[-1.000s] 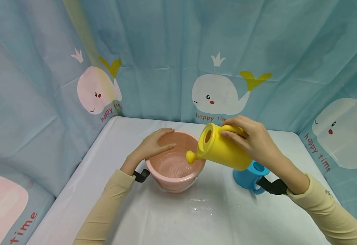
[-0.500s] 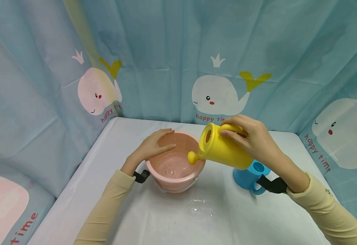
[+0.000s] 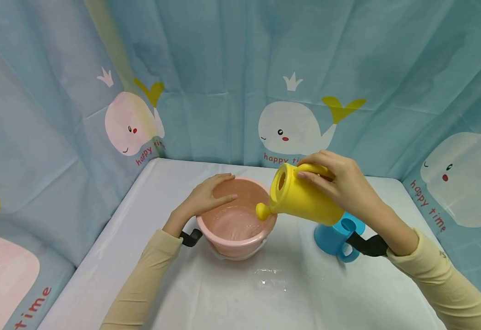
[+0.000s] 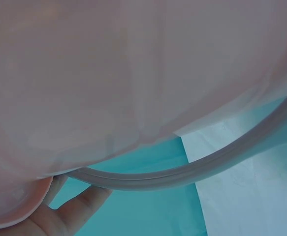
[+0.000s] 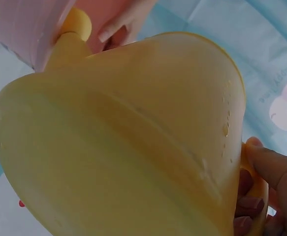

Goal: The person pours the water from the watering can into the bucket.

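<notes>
My left hand holds the rim of a pink bucket, thumb inside and fingers along the outer side. In the left wrist view, its fingers lie beside the bucket's curved carrying handle. My right hand grips the handle of a yellow toy watering can and holds it tipped to the left. The can's spout head hangs over the bucket's right rim. A shallow layer of water shows in the bucket. Water drops cling to the can's side in the right wrist view.
A blue can with a handle stands on the white table, partly behind the right hand and yellow can. Spilled water lies in front of the bucket. A blue curtain with whale prints surrounds the table.
The yellow watering can and my right hand have shifted slightly right and up. Ripples in the bucket's water have changed. My left hand stays on the bucket.
</notes>
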Tool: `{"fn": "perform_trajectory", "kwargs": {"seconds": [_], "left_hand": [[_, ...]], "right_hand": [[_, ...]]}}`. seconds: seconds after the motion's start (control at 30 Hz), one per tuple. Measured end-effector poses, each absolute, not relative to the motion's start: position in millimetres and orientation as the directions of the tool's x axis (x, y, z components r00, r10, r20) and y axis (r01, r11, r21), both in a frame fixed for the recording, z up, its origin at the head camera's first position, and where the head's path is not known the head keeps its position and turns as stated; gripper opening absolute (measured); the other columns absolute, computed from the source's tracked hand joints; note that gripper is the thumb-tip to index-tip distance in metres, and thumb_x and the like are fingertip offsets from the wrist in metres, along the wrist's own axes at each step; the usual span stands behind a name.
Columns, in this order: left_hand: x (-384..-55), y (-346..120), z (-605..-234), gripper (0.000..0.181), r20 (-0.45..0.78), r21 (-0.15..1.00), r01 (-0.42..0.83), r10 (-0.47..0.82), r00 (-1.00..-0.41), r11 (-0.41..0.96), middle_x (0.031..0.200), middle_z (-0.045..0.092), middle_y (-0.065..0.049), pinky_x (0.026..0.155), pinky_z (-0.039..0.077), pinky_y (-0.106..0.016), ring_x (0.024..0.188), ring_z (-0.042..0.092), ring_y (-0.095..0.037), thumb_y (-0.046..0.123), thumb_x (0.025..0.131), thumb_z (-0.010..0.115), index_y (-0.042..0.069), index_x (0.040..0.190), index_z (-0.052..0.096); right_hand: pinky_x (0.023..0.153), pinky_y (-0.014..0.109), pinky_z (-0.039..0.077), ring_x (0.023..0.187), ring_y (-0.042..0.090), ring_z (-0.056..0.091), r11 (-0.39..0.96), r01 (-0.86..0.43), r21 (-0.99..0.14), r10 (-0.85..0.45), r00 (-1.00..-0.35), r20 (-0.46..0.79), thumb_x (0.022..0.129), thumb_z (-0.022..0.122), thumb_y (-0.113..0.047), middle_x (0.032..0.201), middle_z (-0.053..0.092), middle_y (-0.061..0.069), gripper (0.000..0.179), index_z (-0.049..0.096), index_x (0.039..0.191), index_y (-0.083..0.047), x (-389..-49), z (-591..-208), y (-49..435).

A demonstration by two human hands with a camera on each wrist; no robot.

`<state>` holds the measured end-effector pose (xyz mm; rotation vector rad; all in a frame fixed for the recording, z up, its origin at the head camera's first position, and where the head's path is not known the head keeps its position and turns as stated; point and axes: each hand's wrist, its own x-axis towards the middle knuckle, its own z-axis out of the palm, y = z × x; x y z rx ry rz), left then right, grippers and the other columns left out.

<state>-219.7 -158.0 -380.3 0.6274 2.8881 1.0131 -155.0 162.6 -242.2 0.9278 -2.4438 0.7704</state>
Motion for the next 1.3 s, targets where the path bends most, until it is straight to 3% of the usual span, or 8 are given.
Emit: {"fn": "perform_trajectory", "kwargs": {"seconds": [1.03, 1.3], "left_hand": [[-220, -159, -382, 0.069, 0.12, 0.601, 0.368, 0.375, -0.919, 0.71, 0.145, 0.039, 0.004, 0.106, 0.032, -0.051, 0.134, 0.034, -0.021, 0.06, 0.081, 0.058, 0.027, 0.139, 0.042], [-220, -158, -381, 0.068, 0.12, 0.597, 0.369, 0.376, -0.919, 0.712, 0.145, 0.039, 0.004, 0.106, 0.032, -0.052, 0.134, 0.034, -0.022, 0.058, 0.082, 0.059, 0.027, 0.139, 0.042]], "right_hand": [[0.07, 0.022, 0.047, 0.083, 0.012, 0.055, 0.633, -0.703, -0.326, -0.491, -0.689, 0.533, 0.084, 0.067, -0.016, 0.093, 0.065, -0.001, 0.018, 0.068, 0.102, -0.014, -155, -230, 162], [0.071, 0.017, 0.046, 0.083, 0.012, 0.055, 0.621, -0.714, -0.322, -0.499, -0.678, 0.54, 0.084, 0.068, -0.014, 0.093, 0.065, -0.002, 0.017, 0.069, 0.101, -0.015, -154, -227, 162]]}}
